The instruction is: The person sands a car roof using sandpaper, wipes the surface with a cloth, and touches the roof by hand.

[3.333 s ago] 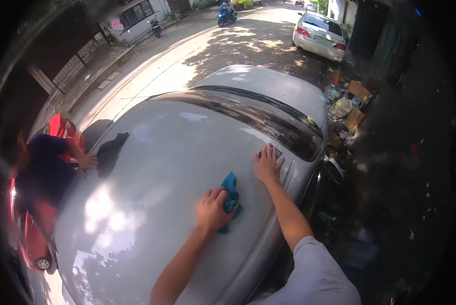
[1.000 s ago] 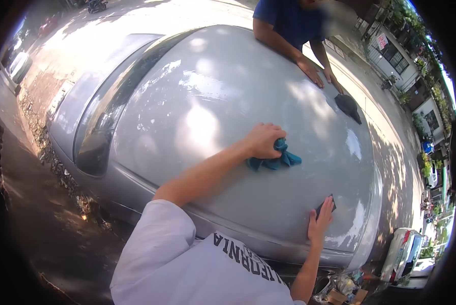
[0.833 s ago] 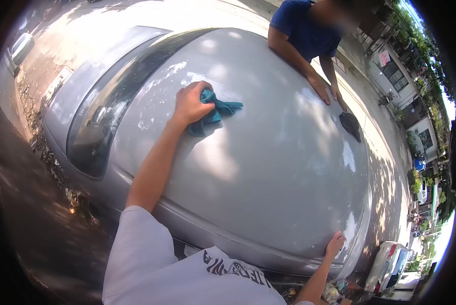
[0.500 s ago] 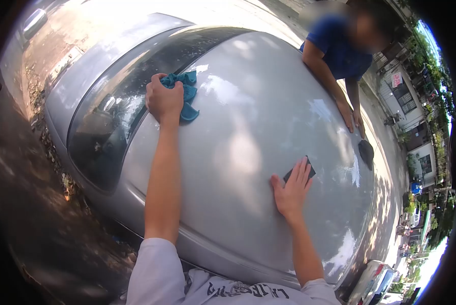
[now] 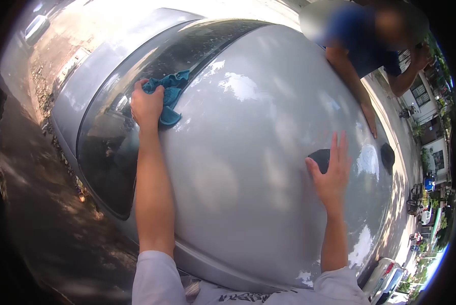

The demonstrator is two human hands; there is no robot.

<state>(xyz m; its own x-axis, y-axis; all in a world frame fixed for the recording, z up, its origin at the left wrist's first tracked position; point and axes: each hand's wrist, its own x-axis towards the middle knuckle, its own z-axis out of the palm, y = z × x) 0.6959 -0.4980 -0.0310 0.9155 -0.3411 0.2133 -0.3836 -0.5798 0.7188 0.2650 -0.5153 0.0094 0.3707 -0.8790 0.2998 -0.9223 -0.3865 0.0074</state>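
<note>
My left hand [image 5: 146, 107] is closed around a bunched teal cloth [image 5: 172, 91], at the border between the car's dark window glass [image 5: 106, 152] and its silver-grey roof [image 5: 238, 168]. One fold of the cloth hangs over the roof's edge. Farther right, my right hand [image 5: 334, 168] is over the roof with fingers stretched and thumb apart. A dark flat piece [image 5: 319, 158], resembling sandpaper, shows between the thumb and index finger; the fingers cover part of it. Whether the palm touches the roof I cannot tell.
Across the roof a person in a blue shirt [image 5: 355, 40] leans in, one arm [image 5: 352, 86] on the roof and the other hand raised. A second dark piece [image 5: 387, 157] lies at the roof's far edge. Another car [image 5: 385, 279] stands at lower right.
My left hand and the cloth have shifted onto the window glass. My right hand's fingers have lifted and spread over the dark piece. The other person has raised one hand off the roof.
</note>
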